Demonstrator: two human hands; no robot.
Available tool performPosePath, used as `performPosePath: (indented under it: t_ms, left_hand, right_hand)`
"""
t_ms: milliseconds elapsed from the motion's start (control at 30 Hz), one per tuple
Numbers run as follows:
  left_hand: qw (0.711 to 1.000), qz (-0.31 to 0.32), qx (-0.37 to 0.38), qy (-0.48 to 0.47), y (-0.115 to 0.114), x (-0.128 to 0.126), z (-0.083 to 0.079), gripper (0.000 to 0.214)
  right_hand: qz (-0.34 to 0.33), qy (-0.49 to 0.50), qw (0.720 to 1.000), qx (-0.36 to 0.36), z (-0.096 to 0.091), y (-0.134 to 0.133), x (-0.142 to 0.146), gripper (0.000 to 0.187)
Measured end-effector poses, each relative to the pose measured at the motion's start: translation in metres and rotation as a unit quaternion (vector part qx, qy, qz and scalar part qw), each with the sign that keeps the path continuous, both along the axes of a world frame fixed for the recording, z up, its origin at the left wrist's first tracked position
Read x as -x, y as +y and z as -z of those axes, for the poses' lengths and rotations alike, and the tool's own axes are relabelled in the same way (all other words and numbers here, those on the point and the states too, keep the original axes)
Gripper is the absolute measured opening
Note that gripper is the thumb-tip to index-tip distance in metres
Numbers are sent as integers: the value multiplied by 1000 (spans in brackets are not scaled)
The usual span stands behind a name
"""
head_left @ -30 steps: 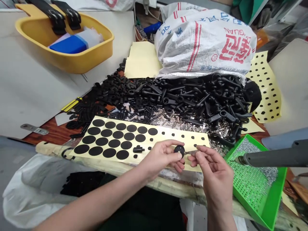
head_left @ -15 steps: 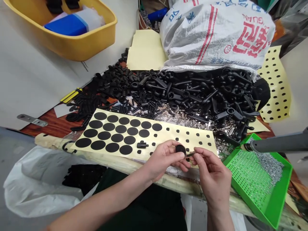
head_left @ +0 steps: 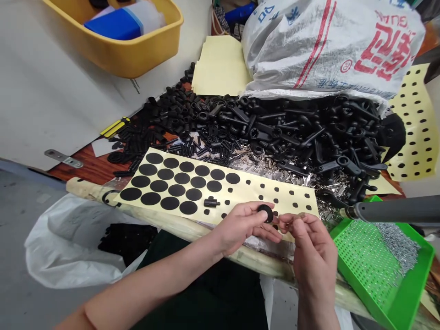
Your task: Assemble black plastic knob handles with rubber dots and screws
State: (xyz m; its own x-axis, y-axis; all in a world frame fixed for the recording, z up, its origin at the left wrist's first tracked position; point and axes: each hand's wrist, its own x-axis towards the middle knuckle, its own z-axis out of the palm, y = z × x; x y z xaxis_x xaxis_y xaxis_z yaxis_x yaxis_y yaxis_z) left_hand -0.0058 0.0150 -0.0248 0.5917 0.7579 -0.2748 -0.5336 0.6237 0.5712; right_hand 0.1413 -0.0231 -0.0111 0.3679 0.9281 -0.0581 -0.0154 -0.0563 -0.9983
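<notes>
A small round black part (head_left: pixel 266 213) is pinched between the thumb and fingers of my left hand (head_left: pixel 242 225). Close to its right, my right hand (head_left: pixel 313 243) has thumb and forefinger closed together. What those fingertips hold is mostly hidden and too small to name. Both hands are over the near edge of a yellow backing sheet (head_left: pixel 237 200). Black round stickers (head_left: pixel 169 203) fill the sheet's left part, and small black dots mark the right part. A short black cylindrical piece with a thin tip (head_left: pixel 211 203) lies on the sheet, left of my hands.
Behind the sheet are heaped black plastic handles (head_left: pixel 285 133) and small metal clips (head_left: pixel 319 185). At right, a green basket (head_left: pixel 364 270) holds small metal pieces below a grey bar (head_left: pixel 398 212). A white sack (head_left: pixel 330 50) stands behind; a yellow bin (head_left: pixel 137 57) is upper left.
The view has shifted, so the scene sits further right. My right fingers have curled in, and the thin dark strip seen in them earlier is now mostly hidden. My left hand still holds the round part.
</notes>
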Motion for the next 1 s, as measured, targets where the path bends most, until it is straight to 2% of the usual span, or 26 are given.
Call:
performPosePath:
  t_ms: [100, 200, 367, 567, 733, 867, 1000]
  left_hand:
    - [999, 0, 21, -42, 0, 2, 3, 32]
    - [998, 13, 24, -55, -1, 3, 6, 39]
    - [998, 38, -8, -42, -1, 3, 7, 31]
    - [999, 35, -20, -33, 0, 2, 6, 33]
    - [999, 40, -25, -21, 0, 2, 3, 34]
    - [999, 36, -25, -6, 1, 3, 1, 34]
    - [999, 38, -21, -2, 1, 2, 1, 33]
  right_hand:
    - [28, -57, 998, -7, -7, -2, -2, 24]
    - [18, -82, 996, -9, -9, -5, -2, 26]
    - [-51, -45, 998, 4, -6, -8, -4, 19]
    - [-38, 21, 999, -11, -5, -6, -2, 18]
    - [-50, 27, 998, 11, -2, -10, -6, 18]
    - [-65, 4, 997, 38, -3, -13, -8, 27]
    - [-2, -78, 997, 4, -4, -14, -3, 22]
